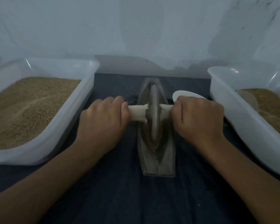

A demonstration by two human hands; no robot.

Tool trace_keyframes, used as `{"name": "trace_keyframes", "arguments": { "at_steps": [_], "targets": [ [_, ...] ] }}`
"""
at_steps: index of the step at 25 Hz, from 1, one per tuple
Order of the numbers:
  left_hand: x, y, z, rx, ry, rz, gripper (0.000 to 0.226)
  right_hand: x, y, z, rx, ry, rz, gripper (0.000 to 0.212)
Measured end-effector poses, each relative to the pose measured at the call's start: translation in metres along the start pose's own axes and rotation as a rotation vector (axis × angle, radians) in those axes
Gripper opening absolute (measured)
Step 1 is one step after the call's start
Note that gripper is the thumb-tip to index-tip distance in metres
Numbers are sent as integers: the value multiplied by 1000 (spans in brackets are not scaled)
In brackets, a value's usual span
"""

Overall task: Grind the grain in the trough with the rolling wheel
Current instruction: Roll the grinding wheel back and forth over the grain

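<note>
Meanwhile, each hand, left hand and right hand, grips the rolling wheel over grain in the trough, between two grain-filled tubs.

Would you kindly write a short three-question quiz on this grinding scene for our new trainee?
1. True or false: both hands grip the wheel's axle.
2. Where does the grain in the trough lie: (a) near end, (b) far end?
3. What stands on either side of the trough?

Key:
1. True: the left hand and the right hand each hold one end.
2. (a).
3. Two bins, left bin and right bin, holding brown grain.
</note>
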State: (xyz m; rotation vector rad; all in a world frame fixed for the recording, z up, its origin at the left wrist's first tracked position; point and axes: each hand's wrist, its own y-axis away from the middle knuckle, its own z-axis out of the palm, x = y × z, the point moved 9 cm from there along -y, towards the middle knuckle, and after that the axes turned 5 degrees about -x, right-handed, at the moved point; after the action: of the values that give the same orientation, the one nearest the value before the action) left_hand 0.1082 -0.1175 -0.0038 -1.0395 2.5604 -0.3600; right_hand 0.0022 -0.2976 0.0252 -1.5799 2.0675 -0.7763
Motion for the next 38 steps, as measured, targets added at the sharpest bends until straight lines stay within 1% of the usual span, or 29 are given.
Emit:
{"name": "trace_keyframes", "arguments": {
  "at_steps": [2, 3, 5, 7, 8, 9, 11, 12, 13, 15, 16, 17, 18, 20, 22, 24, 26, 27, 28, 29, 30, 31, 32, 33, 34, 35, 36, 37, 38],
  "targets": [
    [-8, 10, 0, 33, 67, -100, 32, -7, -5, -5, 60, 33, -63, 45],
    [-8, 8, 0, 45, 60, -129, 32, -7, -13, 0, 46, 34, -52, 45],
    [-2, -12, 5, 66, -15, -95, 33, 4, -32, 21, -20, 75, 7, 49],
    [-2, -48, 14, 70, -165, -53, 31, 19, -61, 50, -159, 122, 31, 52],
    [-5, -68, 13, 102, -237, -56, 29, 27, -77, 67, -256, 128, 32, 54],
    [-9, -85, 15, 90, -254, -42, 24, 34, -92, 81, -356, 109, 39, 58],
    [-18, -106, 26, -14, -112, -47, 10, 38, -112, 98, -500, 59, 44, 63],
    [-19, -106, 29, -26, -50, -60, 6, 37, -115, 100, -513, 46, 54, 62],
    [-19, -100, 31, -22, -39, -76, 9, 35, -113, 93, -468, 47, 76, 60],
    [-12, -78, 25, -10, -116, -66, 27, 25, -93, 65, -262, 77, 100, 57],
    [-3, -61, 18, 12, -115, -13, 38, 19, -75, 49, -181, 95, 109, 56],
    [5, -44, 11, 43, -82, 48, 47, 15, -55, 37, -137, 94, 113, 54],
    [8, -28, 4, 52, -21, 60, 50, 12, -36, 26, -106, 71, 101, 53],
    [1, -7, -7, 86, 95, -19, 39, 8, -7, 10, -32, -7, 45, 48],
    [0, -2, -7, 90, 91, -56, 37, 7, 3, 1, 27, -64, 0, 47],
    [-2, -15, -1, 65, 36, -45, 38, 4, -10, 8, 10, -38, 14, 51],
    [4, -42, 8, 56, -121, 26, 26, 16, -43, 37, -102, 47, 80, 53],
    [2, -62, 11, 28, -168, 8, 21, 26, -64, 57, -212, 82, 104, 53],
    [-5, -86, 15, -2, -175, -48, 22, 36, -83, 78, -350, 104, 106, 54],
    [-13, -107, 18, -20, -160, -89, 26, 42, -96, 97, -496, 106, 76, 49],
    [-18, -128, 23, -59, -144, -116, 29, 47, -105, 112, -614, 66, 65, 35],
    [-23, -144, 28, -106, -134, -133, 31, 50, -109, 121, -691, -1, 74, 17],
    [-24, -151, 30, -132, -134, -137, 32, 51, -109, 125, -719, -47, 88, 14],
    [-23, -151, 31, -129, -137, -129, 32, 52, -106, 122, -726, -80, 124, 11],
    [-22, -144, 29, -116, -138, -128, 30, 51, -102, 115, -679, -89, 156, 17],
    [-19, -131, 23, -95, -146, -116, 26, 47, -94, 103, -636, -54, 170, 32],
    [-12, -112, 14, -70, -144, -82, 19, 42, -83, 89, -564, 7, 166, 42],
    [-3, -90, 9, -36, -136, -20, 13, 33, -68, 76, -474, 101, 120, 48],
    [5, -69, 5, -11, -125, 50, 13, 23, -52, 61, -381, 142, 77, 52]
  ]
}}
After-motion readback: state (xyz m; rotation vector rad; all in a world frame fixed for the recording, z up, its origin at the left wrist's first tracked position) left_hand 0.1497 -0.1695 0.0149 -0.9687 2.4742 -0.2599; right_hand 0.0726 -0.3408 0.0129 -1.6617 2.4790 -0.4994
